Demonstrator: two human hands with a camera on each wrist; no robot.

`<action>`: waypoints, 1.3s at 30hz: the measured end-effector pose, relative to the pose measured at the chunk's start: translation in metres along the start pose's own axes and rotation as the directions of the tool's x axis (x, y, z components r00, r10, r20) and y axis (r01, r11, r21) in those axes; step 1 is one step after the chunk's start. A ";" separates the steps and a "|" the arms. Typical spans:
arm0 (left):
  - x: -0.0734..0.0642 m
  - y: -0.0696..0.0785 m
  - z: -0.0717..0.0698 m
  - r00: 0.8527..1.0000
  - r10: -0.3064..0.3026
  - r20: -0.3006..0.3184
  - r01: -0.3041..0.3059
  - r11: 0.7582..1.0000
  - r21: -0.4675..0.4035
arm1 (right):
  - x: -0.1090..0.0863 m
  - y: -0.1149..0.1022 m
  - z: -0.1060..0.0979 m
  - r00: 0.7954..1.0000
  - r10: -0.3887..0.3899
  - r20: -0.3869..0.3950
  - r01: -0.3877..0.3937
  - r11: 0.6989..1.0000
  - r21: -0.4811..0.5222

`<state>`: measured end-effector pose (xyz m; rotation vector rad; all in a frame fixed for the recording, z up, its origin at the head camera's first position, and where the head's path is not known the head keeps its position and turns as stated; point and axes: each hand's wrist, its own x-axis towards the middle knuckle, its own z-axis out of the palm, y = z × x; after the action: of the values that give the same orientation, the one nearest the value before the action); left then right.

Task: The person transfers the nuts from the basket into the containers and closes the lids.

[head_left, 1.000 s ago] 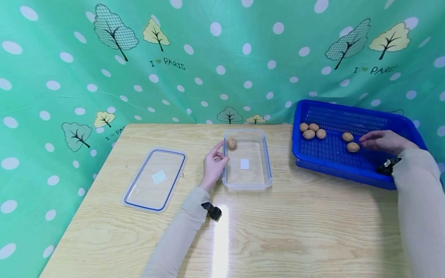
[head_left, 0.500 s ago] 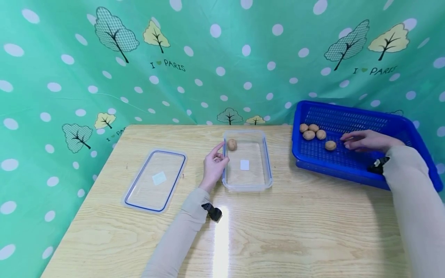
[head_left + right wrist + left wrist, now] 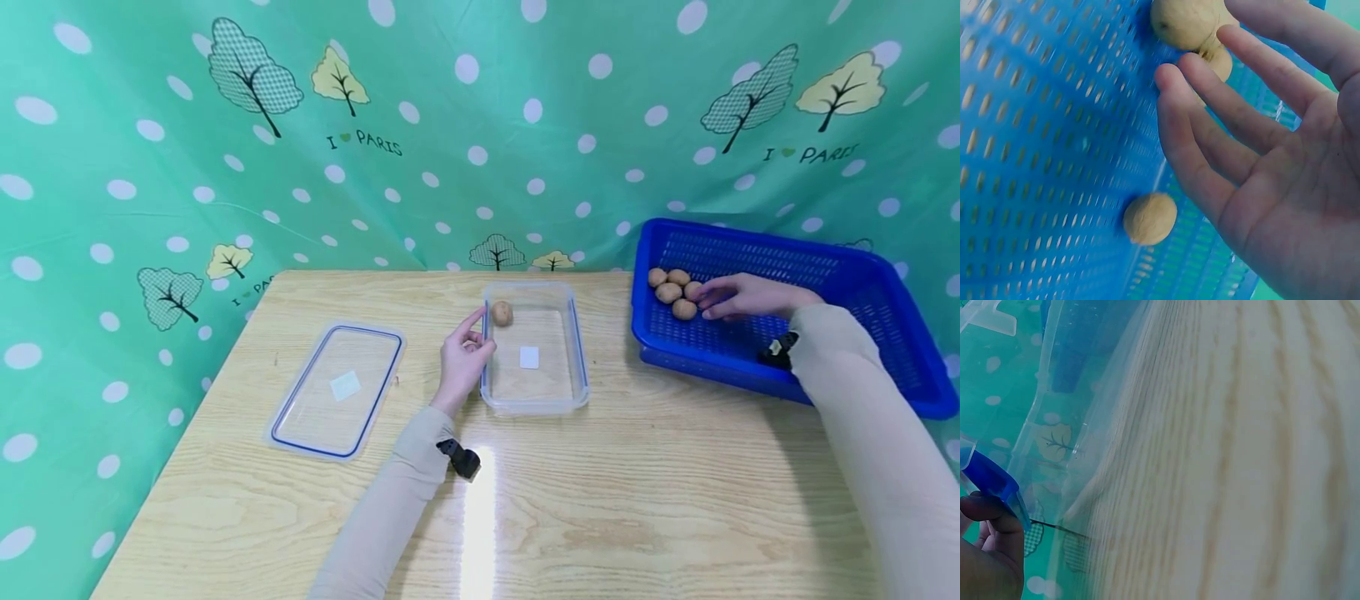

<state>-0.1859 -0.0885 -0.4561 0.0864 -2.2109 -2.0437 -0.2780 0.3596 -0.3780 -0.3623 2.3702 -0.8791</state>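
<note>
My left hand pinches the left rim of a clear plastic food container. In the left wrist view, curled fingers grip a blue-edged side flap. A single walnut lies in the container's far left corner. To the right, my right hand reaches into a blue plastic basket, its fingertips beside a cluster of several walnuts. The right wrist view shows relaxed, slightly bent fingers with nothing gripped; one walnut sits apart below them.
A clear lid with a blue seal lies flat on the wooden table, left of the left hand. Behind the table hangs a green dotted curtain. The basket walls rise around the right hand.
My right hand has moved left inside the basket. A walnut ahead of its fingers has shifted left and joined the cluster; another walnut is no longer visible in the head view. Left hand unmoved.
</note>
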 end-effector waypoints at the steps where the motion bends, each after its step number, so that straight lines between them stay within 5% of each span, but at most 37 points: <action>1: 0.000 0.000 0.000 1.000 0.002 -0.001 -0.002 1.000 -0.001 | 0.002 -0.002 0.000 1.000 -0.008 0.004 0.008 1.000 -0.006; 19: 0.000 -0.003 -0.001 1.000 -0.004 0.018 0.004 1.000 0.003 | 0.026 -0.001 0.011 0.997 -0.021 0.078 0.019 1.000 0.022; 29: -0.001 -0.001 -0.002 1.000 0.007 0.008 -0.007 1.000 0.003 | 0.026 -0.009 0.010 0.994 -0.061 -0.086 0.065 0.996 0.054; 39: -0.001 0.000 -0.001 1.000 0.002 0.005 -0.002 1.000 -0.005 | 0.017 -0.015 0.004 0.960 -0.139 -0.242 0.159 0.985 0.068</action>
<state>-0.1843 -0.0895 -0.4561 0.0782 -2.2078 -2.0503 -0.2889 0.3392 -0.3778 -0.4267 2.5363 -1.1486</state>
